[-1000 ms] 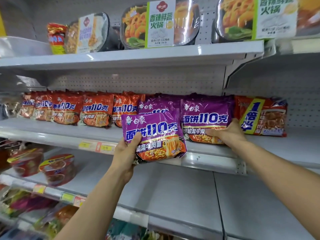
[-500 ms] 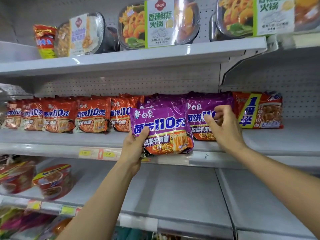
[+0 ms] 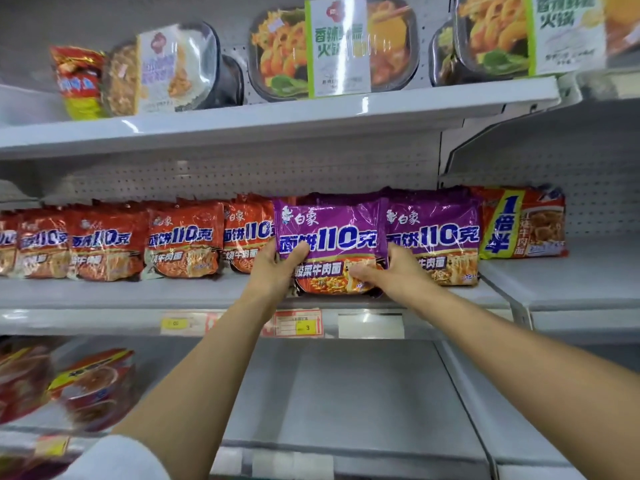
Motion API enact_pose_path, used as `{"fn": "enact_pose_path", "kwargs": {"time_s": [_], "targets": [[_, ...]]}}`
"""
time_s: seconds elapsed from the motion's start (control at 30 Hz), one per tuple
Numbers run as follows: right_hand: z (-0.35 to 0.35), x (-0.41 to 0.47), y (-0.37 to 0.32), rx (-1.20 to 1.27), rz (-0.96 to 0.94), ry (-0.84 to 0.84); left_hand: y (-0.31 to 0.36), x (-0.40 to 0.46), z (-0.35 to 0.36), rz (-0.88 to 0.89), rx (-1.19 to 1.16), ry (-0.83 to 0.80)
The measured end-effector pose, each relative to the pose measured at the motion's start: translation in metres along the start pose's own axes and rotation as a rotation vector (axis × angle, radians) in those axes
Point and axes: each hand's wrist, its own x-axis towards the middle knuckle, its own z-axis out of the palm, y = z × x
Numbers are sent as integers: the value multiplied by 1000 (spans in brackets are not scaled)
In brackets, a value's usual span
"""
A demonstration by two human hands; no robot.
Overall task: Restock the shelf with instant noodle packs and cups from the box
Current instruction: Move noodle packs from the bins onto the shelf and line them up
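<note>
Our left hand (image 3: 277, 268) and right hand (image 3: 391, 271) both grip the purple noodle pack (image 3: 329, 244), upright on the middle shelf (image 3: 104, 296). Red packs (image 3: 183, 240) crowd its left, another purple pack (image 3: 436, 237) touches its right. Hotpot trays (image 3: 332, 50) sit on the shelf above.
</note>
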Motion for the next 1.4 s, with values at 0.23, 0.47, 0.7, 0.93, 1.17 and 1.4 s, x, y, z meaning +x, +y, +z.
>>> {"fn": "enact_pose_path", "kwargs": {"time_s": [0.23, 0.47, 0.7, 0.93, 1.17, 1.4], "targets": [[14, 16, 14, -216, 84, 93, -8, 13, -4, -11, 41, 3], [10, 14, 6, -184, 114, -10, -22, 19, -8, 43, 320, -78], [21, 18, 3, -281, 149, 83, -27, 24, -4, 71, 466, 2], [18, 4, -6, -324, 152, 71, -28, 18, -5, 53, 458, 46], [19, -7, -5, -357, 85, 186, -25, 1, -2, 217, 419, 277], [15, -31, 13, -211, -30, 354, -16, -30, 19, 373, 175, 283]]}}
